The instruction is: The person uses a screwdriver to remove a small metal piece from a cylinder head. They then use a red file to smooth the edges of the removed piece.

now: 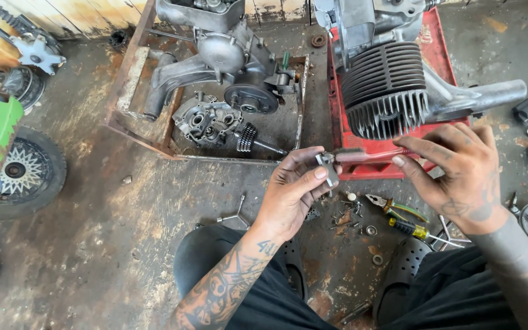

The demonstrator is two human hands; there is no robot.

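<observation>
Metal small part pinched in left hand; right hand grips reddish brush against it: cleaning step, next likely needs steady strokes.

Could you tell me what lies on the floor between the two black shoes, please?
In the head view, stained floor with a washer lies between the left shoe and the right shoe.

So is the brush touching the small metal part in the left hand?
Touching. The head view shows the brush tip meeting the metal part pinched in the left hand.
</observation>
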